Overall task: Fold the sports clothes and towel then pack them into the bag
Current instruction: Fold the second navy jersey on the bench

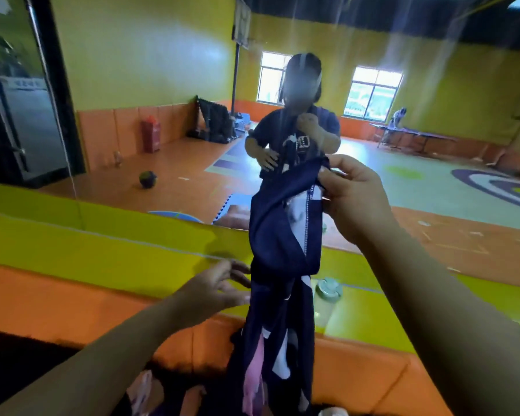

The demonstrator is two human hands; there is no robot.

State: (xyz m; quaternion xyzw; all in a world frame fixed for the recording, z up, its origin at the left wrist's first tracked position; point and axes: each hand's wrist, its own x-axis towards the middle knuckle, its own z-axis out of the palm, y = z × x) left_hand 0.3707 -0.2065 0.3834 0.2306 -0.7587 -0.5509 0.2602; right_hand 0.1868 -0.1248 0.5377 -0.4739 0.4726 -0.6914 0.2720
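Navy garment (282, 235): hangs in the air in front of the person, bunched and twisted lengthwise, unfolded. White panels and a line of white stitching show near the top. There are white patches and a pink strip lower down, and I cannot tell whether the pink is print or a separate cloth. The lower end drops out of sight at the bottom edge.

Right hand (354, 196): raised, thumb and fingers pinching the garment's top edge and carrying its weight.

Left hand (213, 289): lower, fingers spread and straight, tips at the garment's left side. Contact is unclear.

Bottle (327, 295): clear, with a pale green lid. It stands on the yellow ledge (102, 250) just behind the garment, and its contents cannot be made out.

Orange pad (57, 301): runs below the ledge.

Mirror (162, 85): above the ledge, it reflects the person, the hall floor and a dark ball (147, 179).
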